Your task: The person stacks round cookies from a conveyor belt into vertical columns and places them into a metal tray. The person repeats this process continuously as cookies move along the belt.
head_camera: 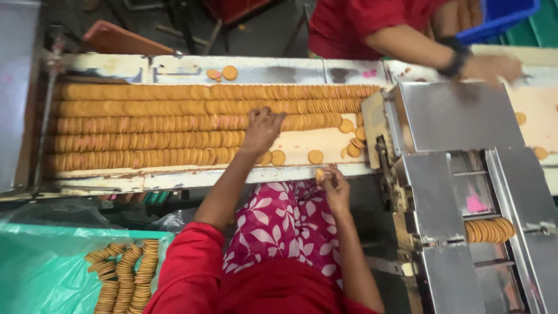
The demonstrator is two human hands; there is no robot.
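Note:
Several long rows of round golden biscuits (145, 125) stand on edge on a cream conveyor tray (203, 177). My left hand (263, 129) reaches over the tray and lies on the middle rows near their right ends, fingers curled down onto the biscuits; whether it grips any is unclear. My right hand (334, 187) is at the tray's near edge and pinches a single biscuit (319, 173). Loose biscuits (315, 156) lie flat on the bare tray between my hands.
A steel machine (459, 116) with a chute holding a biscuit stack (490, 230) stands on the right. A co-worker's hand (494, 67) reaches in at the far right, by a blue crate (500, 17). A green-lined bin (46, 273) at lower left holds stacked biscuits (122, 276).

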